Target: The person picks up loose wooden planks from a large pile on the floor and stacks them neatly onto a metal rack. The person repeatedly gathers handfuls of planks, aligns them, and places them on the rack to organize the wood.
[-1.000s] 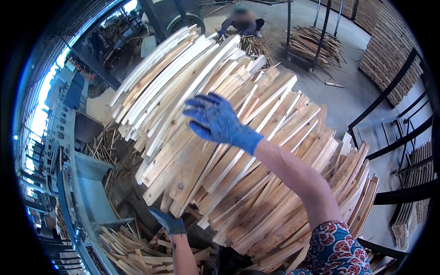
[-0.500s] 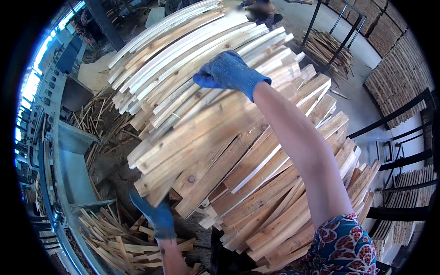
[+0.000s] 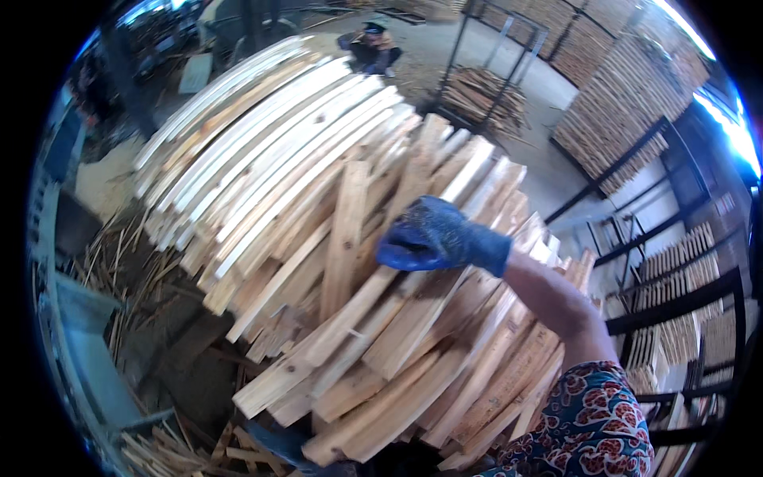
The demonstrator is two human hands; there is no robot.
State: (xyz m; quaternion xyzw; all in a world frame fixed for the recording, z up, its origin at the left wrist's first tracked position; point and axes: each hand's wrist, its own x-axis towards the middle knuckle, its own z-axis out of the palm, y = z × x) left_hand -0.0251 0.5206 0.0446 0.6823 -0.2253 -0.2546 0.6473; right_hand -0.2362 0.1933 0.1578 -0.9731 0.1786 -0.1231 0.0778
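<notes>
My right hand (image 3: 433, 234), in a blue work glove, is closed just over a big heap of wooden boards (image 3: 342, 238). Its fingers are curled, and whether they grip a board cannot be made out. One pale board (image 3: 350, 318) slants from just below that fist toward the near left. My left hand (image 3: 278, 444), gloved in blue too, is low down under the near ends of the boards. Those ends and blur hide its fingers. Farther boards (image 3: 262, 119) lie side by side in neat rows, while the nearer ones are jumbled at differing angles.
Scrap sticks (image 3: 171, 453) lie at the lower left beside a blue-green metal frame (image 3: 79, 342). A person (image 3: 372, 49) crouches beyond the heap. Dark metal rails (image 3: 668, 318) and stacked boards (image 3: 612, 111) stand at the right. A rack (image 3: 485, 91) holds loose sticks.
The view has swung, and the heap appears shifted. My right fist is now over the nearer, jumbled boards. My left hand, plainly seen before, is now mostly hidden under board ends.
</notes>
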